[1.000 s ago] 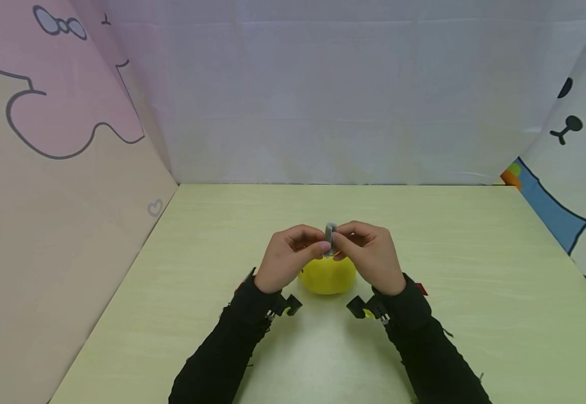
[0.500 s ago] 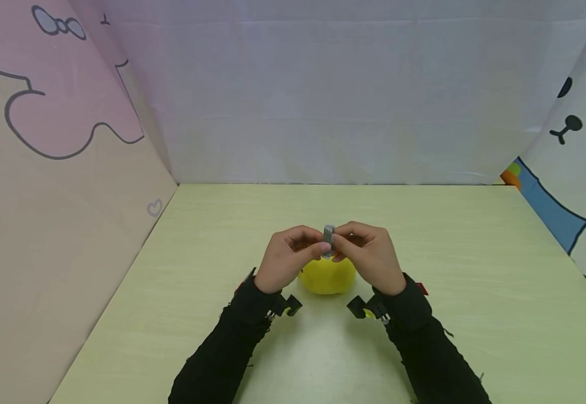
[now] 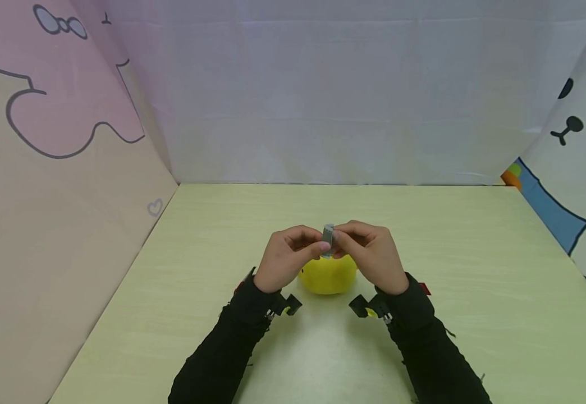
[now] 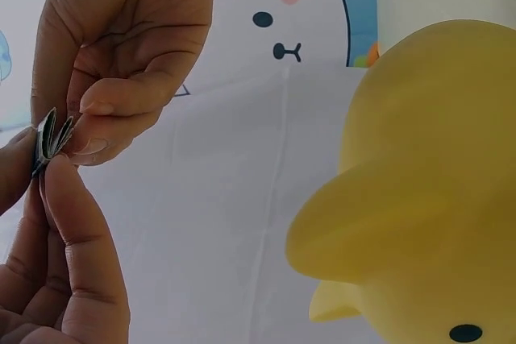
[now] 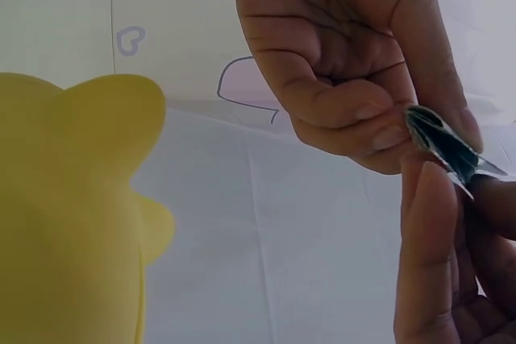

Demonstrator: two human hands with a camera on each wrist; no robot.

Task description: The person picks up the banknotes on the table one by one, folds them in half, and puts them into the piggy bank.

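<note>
In the head view my left hand (image 3: 293, 255) and right hand (image 3: 369, 252) meet over the front-middle of the table. Between their fingertips is a small grey-green folded slip of paper (image 3: 328, 240) that looks like a banknote. The left thumb and fingers pinch its left side; right fingertips hold the other side. Both wrist views show the folded banknote (image 4: 50, 141) edge-on, with several layers slightly fanned apart. Directly below stands a rounded yellow figure (image 3: 327, 278), partly hidden by the hands; its ear-like flap (image 4: 363, 227) and a dark eye (image 4: 465, 333) show in the left wrist view.
A pale wood-grain table (image 3: 222, 224) spreads around the hands. Behind it hangs a white sheet (image 3: 323, 101). Panels with cartoon drawings stand at the left (image 3: 71, 213) and right (image 3: 571, 185). Small dark camera mounts (image 3: 290, 304) stick out from both wrists.
The folded banknote has turned slightly, so more of its face shows in the head view. The right hand has shifted a touch to the right; the left hand has stayed nearly still.
</note>
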